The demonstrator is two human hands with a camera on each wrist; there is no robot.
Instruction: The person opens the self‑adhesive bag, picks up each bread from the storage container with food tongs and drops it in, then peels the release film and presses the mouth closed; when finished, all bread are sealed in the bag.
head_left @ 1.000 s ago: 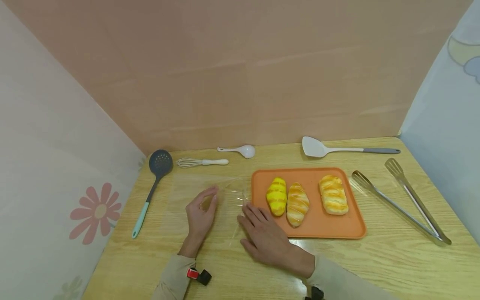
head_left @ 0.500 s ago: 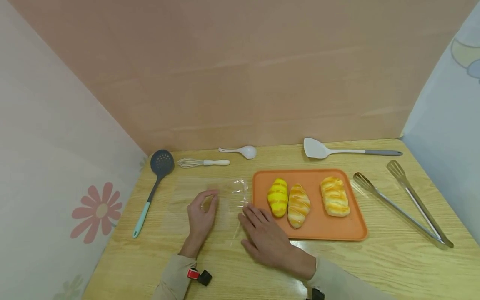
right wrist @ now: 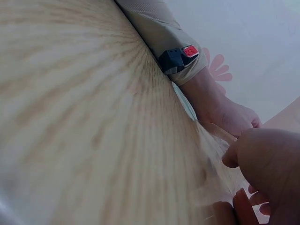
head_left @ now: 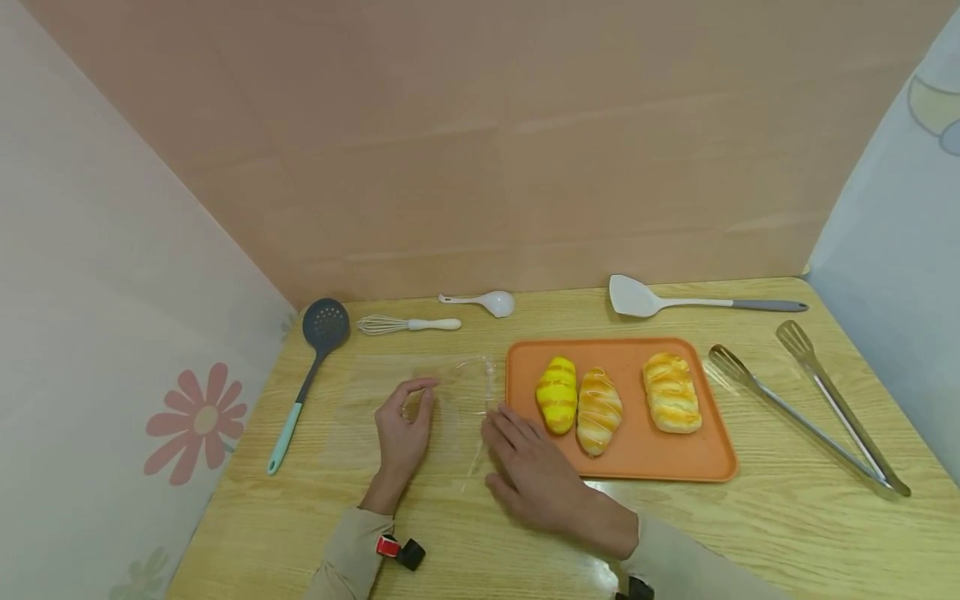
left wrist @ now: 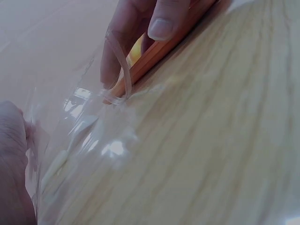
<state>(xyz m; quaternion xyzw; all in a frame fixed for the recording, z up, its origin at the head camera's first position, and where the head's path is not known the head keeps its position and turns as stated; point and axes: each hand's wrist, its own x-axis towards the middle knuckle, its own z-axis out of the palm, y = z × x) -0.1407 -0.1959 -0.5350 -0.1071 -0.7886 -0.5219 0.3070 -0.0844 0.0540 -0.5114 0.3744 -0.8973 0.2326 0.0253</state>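
Note:
A clear plastic bag (head_left: 459,433) lies on the wooden table, left of the orange tray. My left hand (head_left: 405,429) pinches its upper layer between thumb and index finger, raising the film a little. At the bag's right edge, my right hand (head_left: 536,475) touches the film with its fingers extended. The left wrist view has the right hand's fingers (left wrist: 112,61) behind a curved strip of the bag's edge (left wrist: 124,70), close to the tray's rim. Bright glints cross the wrinkled film there. From the right wrist view, the left hand (right wrist: 229,115) appears beyond the film.
On the orange tray (head_left: 630,462) lie a yellow bread roll (head_left: 557,396), a striped roll (head_left: 598,412) and a rectangular loaf (head_left: 671,393). Metal tongs (head_left: 810,412) lie right. A skimmer (head_left: 309,379), whisk (head_left: 408,325), white ladle (head_left: 491,303) and spatula (head_left: 637,297) line the left and back.
The right end of the bag's film has shifted, its raised edge curling differently near the tray. The right hand has moved very slightly; the left keeps its pinch.

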